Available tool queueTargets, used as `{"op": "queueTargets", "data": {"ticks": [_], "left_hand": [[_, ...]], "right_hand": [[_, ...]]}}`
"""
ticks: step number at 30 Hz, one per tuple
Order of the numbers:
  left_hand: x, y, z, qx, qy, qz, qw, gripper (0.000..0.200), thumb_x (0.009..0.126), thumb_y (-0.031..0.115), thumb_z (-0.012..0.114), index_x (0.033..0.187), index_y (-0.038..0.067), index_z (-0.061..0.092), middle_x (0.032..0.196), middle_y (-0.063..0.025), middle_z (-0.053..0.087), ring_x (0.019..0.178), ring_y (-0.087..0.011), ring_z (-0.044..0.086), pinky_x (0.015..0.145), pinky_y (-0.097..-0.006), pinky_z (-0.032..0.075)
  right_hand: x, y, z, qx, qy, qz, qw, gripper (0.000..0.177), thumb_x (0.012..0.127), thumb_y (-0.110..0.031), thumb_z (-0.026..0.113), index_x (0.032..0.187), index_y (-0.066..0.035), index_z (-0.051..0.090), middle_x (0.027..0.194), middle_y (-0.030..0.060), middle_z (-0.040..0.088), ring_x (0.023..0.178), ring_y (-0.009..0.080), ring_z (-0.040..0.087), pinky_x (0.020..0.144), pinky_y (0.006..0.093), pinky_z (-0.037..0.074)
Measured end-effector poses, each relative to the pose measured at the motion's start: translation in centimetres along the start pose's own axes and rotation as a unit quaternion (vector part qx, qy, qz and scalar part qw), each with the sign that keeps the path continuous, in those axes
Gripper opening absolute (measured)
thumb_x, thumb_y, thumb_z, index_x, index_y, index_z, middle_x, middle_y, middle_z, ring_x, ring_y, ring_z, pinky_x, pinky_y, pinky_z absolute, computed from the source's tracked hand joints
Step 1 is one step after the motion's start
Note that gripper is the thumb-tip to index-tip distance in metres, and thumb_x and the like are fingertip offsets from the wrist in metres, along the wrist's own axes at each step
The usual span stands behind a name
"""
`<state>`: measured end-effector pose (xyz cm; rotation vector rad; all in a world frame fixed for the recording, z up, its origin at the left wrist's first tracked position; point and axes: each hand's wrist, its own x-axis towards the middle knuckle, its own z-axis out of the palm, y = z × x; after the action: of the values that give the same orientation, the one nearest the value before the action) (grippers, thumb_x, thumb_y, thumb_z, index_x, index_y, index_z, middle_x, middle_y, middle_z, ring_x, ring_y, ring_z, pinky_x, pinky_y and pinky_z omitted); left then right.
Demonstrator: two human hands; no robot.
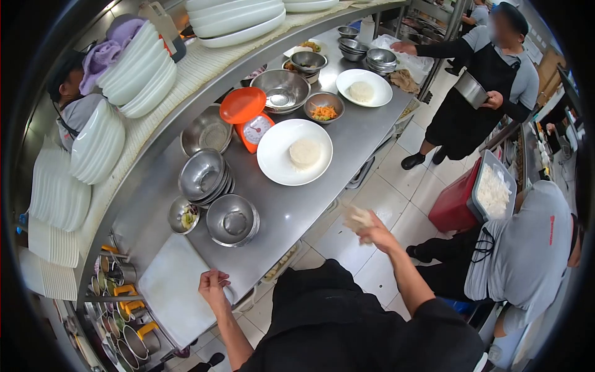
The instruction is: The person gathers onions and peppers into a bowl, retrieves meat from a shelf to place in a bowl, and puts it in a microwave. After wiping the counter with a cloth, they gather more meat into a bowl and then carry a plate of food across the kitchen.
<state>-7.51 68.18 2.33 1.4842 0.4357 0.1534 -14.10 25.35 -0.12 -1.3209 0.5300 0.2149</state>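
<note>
My right hand (378, 234) is out past the steel counter's front edge, closed on a pale beige, cloth-like bundle (357, 220) smeared by motion. Over the edge of a white cutting board (176, 291), my left hand (215, 286) has its fingers curled together; whatever lies inside them is hidden. Ahead on the counter (279, 214), a white plate (273, 164) bears a round mound of white rice (306, 154). Beside it stands an orange kitchen scale (254, 130). Nearer to me are steel bowls (232, 220) and a small bowl of cut vegetables (188, 217).
A second rice plate (378, 84) and a bowl of shredded carrot (323, 113) sit farther back. White dishes (238, 25) crowd the shelf. One co-worker (489, 80) holds a steel container (471, 91); another (520, 248) bends near a red bin (454, 198) at right.
</note>
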Motion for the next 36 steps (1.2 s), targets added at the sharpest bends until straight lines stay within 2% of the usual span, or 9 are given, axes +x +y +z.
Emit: {"op": "queueTargets", "data": {"ticks": [1,2,3,6,8,10,17,27,36], "left_hand": [[-0.3,0.1,0.9,0.021,-0.035,-0.004,0.999,0.015,0.087,0.014,0.058,0.078,0.003,0.054,0.066,-0.0071,0.06,0.058,-0.0139,0.059,0.05,-0.0236,0.046],[-0.8,0.0,1.8,0.021,-0.034,-0.005,0.999,0.015,0.087,0.014,0.058,0.078,0.003,0.054,0.066,-0.0071,0.06,0.058,-0.0139,0.059,0.05,-0.0236,0.046],[-1.2,-0.3,2.8,0.043,-0.073,-0.004,0.996,0.015,0.087,0.014,0.058,0.078,0.003,0.054,0.067,-0.0074,0.06,0.059,-0.0138,0.059,0.05,-0.0236,0.046],[-2.8,-1.1,5.9,0.099,-0.132,-0.002,0.986,0.015,0.087,0.013,0.058,0.078,0.001,0.056,0.067,-0.007,0.06,0.06,-0.0131,0.059,0.051,-0.0234,0.046],[-4.3,-1.3,7.8,0.152,-0.205,-0.018,0.967,0.016,0.087,0.013,0.059,0.077,0.001,0.057,0.067,-0.0061,0.06,0.061,-0.0114,0.058,0.053,-0.023,0.046],[-5.9,-1.9,9.2,0.177,-0.222,-0.018,0.959,0.016,0.086,0.014,0.06,0.076,0.001,0.058,0.066,-0.0054,0.06,0.06,-0.0104,0.057,0.054,-0.0228,0.045],[-9.3,-3.5,15.0,0.288,-0.28,0.043,0.915,0.019,0.084,0.014,0.062,0.075,-0.003,0.059,0.064,-0.0041,0.06,0.06,-0.0085,0.054,0.057,-0.023,0.043],[-6.0,-1.6,24.6,0.172,-0.291,-0.053,0.94,0.015,0.085,0.011,0.06,0.076,-0.001,0.061,0.067,-0.0025,0.062,0.062,-0.0075,0.055,0.058,-0.0229,0.044],[17.0,7.2,49.3,0.003,-0.243,0.062,0.968,0.006,0.084,0.004,0.057,0.089,0.0,0.057,0.078,-0.0047,0.06,0.069,-0.0116,0.057,0.063,-0.0238,0.047]], "right_hand": [[-0.9,2.3,-2.5,0.096,0.001,0.017,0.995,0.052,0.073,0.001,0.059,0.122,-0.004,0.039,0.096,0.0086,0.055,0.08,0.0191,0.057,0.065,0.03,0.049],[0.2,8.6,-7.6,-0.09,0.083,0.025,0.992,0.056,0.073,-0.003,0.063,0.124,-0.002,0.039,0.1,0.0178,0.058,0.087,0.0268,0.061,0.073,0.0348,0.051],[-0.8,10.9,-10.4,-0.53,0.148,0.114,0.827,0.059,0.075,-0.017,0.066,0.126,-0.003,0.041,0.106,0.0239,0.059,0.098,0.0351,0.059,0.084,0.0405,0.048],[-4.5,16.2,-17.5,-0.485,0.233,0.25,0.805,0.047,0.079,-0.039,0.059,0.121,-0.017,0.055,0.111,0.0158,0.06,0.104,0.0373,0.055,0.091,0.0418,0.044],[-6.8,14.0,-16.2,-0.628,0.318,0.235,0.67,0.046,0.078,-0.035,0.061,0.121,-0.021,0.054,0.114,0.0138,0.059,0.106,0.0327,0.056,0.09,0.0391,0.044],[-4.9,17.6,-21.4,-0.331,0.351,0.186,0.856,0.056,0.077,-0.03,0.062,0.13,-0.019,0.046,0.117,0.0147,0.057,0.104,0.0341,0.056,0.089,0.0382,0.044],[6.2,2.0,-14.8,0.071,0.363,-0.131,0.92,0.053,0.081,-0.004,0.052,0.133,-0.009,0.044,0.122,0.0117,0.055,0.107,0.0185,0.054,0.087,0.0283,0.044],[25.6,-7.4,-8.5,-0.601,0.265,-0.284,0.699,0.047,0.08,-0.014,0.058,0.125,-0.007,0.046,0.136,0.0182,0.039,0.125,0.0413,0.033,0.102,0.0458,0.03],[29.2,-9.3,-14.6,-0.508,0.363,-0.274,0.732,0.043,0.083,-0.006,0.051,0.125,-0.006,0.045,0.133,0.0189,0.042,0.125,0.0429,0.033,0.103,0.0488,0.028]]}}
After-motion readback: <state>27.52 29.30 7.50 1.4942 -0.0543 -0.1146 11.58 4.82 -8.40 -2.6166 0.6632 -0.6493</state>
